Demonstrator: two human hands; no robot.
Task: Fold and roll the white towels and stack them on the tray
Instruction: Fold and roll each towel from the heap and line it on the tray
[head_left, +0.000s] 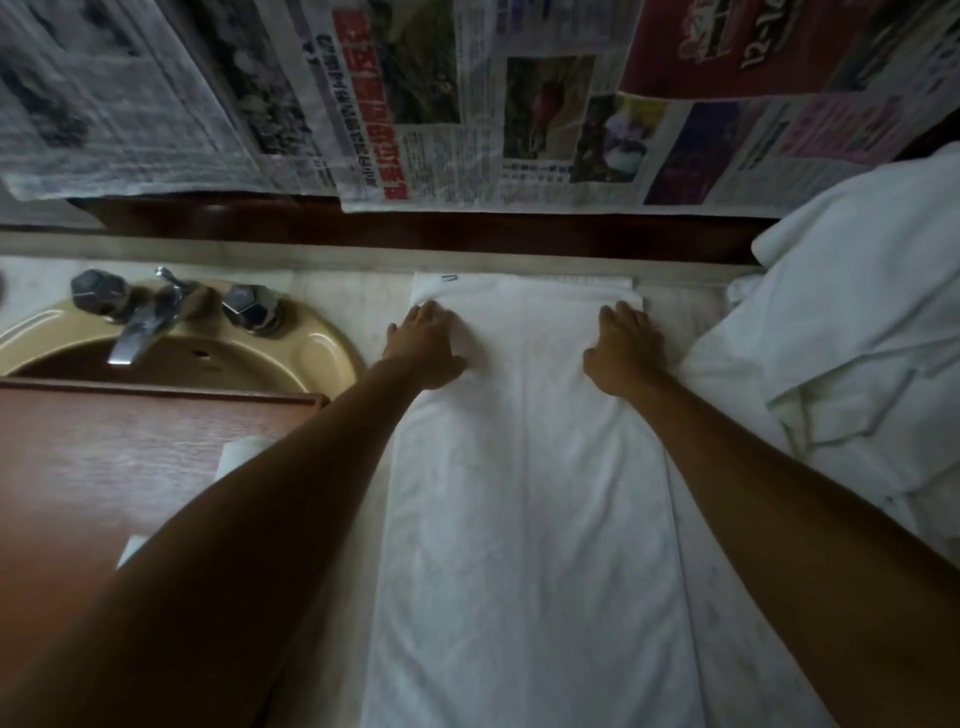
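Note:
A white towel (524, 493) lies folded into a long strip on the counter, running from the near edge to the back wall. My left hand (423, 345) rests flat on its far left part, fingers spread toward the far end. My right hand (626, 348) presses flat on its far right part. Both palms lie on the cloth and neither grips it. A reddish wooden tray (104, 457) sits at the left, over the sink's front, with a rolled white towel (244, 452) partly hidden behind my left forearm.
A beige sink (311, 348) with a chrome tap (140, 322) stands at the back left. A heap of unfolded white towels (852, 364) fills the right side. Newspaper sheets (467, 104) cover the wall behind the counter.

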